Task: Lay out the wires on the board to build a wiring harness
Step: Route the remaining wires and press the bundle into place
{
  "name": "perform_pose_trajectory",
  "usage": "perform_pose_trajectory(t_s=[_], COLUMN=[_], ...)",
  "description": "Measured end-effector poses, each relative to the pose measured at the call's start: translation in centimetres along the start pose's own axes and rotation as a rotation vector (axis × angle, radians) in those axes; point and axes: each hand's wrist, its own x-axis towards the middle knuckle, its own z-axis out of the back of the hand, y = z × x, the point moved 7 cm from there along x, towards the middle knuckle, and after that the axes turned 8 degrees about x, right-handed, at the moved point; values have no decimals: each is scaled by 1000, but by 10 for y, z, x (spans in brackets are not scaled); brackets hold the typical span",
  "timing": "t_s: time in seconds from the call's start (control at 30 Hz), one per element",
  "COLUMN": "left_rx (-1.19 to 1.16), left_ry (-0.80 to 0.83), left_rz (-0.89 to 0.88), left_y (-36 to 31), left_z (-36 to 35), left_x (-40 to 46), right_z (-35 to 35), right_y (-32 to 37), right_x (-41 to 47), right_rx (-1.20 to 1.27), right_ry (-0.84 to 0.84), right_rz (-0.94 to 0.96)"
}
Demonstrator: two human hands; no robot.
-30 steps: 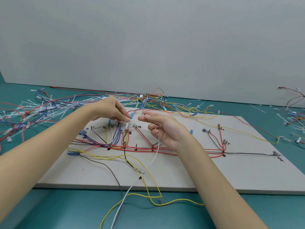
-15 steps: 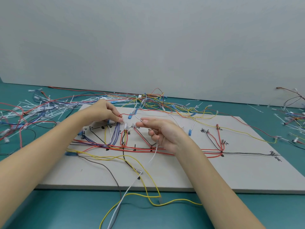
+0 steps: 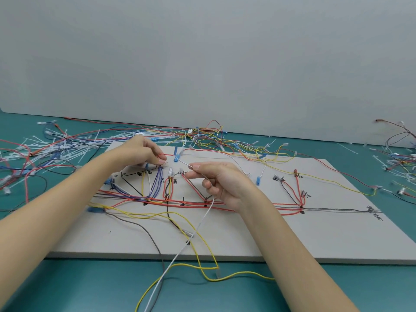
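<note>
A grey board lies on the teal table, marked with black lines and carrying red, blue, yellow and black wires. My left hand hovers over the board's far left part and pinches a red wire at its fingertips, above the blue wires. My right hand is at mid-board, thumb and forefinger pinching a white wire. That white wire runs through the palm, down over the front edge and off the bottom of the view.
Loose wires and white cable ties are heaped left of and behind the board. More wires lie at the far right. A yellow wire loops over the front edge. A grey wall stands behind.
Both hands have sunk slightly toward the board. My left hand has moved a little left with the red wire; my right hand keeps its pinch on the white wire.
</note>
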Motion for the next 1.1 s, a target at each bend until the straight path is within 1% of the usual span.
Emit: perform_pose_trajectory(t_s=[0.13, 0.23, 0.37, 0.57, 0.73, 0.83, 0.93, 1.03, 1.1], left_rx=[10, -6, 32, 252, 344, 410, 484, 519, 499], left_ry=[-78, -107, -150, -260, -337, -351, -329, -309, -303], left_rz=[-86, -118, -185, -301, -384, -452, -497, -479, -460], left_y=[6, 11, 5, -14, -17, -18, -20, -19, -17], left_z=[6, 12, 11, 8, 4, 4, 3, 4, 5], left_x=[-4, -10, -15, -30, -40, -45, -48, -46, -46], right_z=[1, -2, -2, -1, -5, -7, -7, -12, -15], right_y=[0, -1, -2, -1, -4, -5, -5, -5, -6], right_x=[0, 1, 1, 0, 1, 0, 0, -2, -3], right_rx=[14, 13, 3, 1, -29, -32, -43, -69, -99], right_ry=[4, 13, 17, 24, 42, 62, 73, 105, 130], right_rz=[-2, -1, 0, -1, -13, -19, -25, -22, -21])
